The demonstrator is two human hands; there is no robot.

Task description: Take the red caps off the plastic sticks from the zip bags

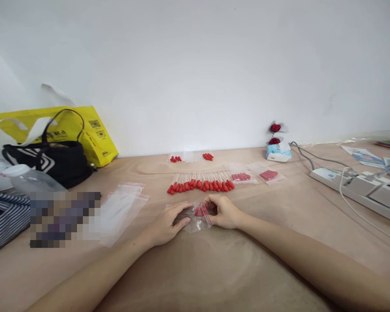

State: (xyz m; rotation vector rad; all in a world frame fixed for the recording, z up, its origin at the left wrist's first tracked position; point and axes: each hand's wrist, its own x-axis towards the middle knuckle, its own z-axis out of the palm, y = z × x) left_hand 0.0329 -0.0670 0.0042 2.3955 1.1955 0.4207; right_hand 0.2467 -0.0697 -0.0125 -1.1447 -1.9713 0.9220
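Observation:
My left hand (169,223) and my right hand (222,211) meet at a small clear zip bag (198,216) lying on the tan table (214,268). The bag holds a few red-capped droppers. My left hand presses its left side flat; my right hand pinches its right end. Just beyond lies a row of clear droppers with red bulbs (199,184). Two filled bags (242,177) (269,174) lie to the right of the row, and small red pieces (208,156) (175,159) rest near the wall.
A stack of unfilled clear bags (121,208) lies left of my hands. A black handbag (56,158), a yellow bag (94,130) and striped cloth (3,221) sit at the left. A power strip with cables (357,186) runs along the right; a tissue pack with red roses (277,147) stands by the wall.

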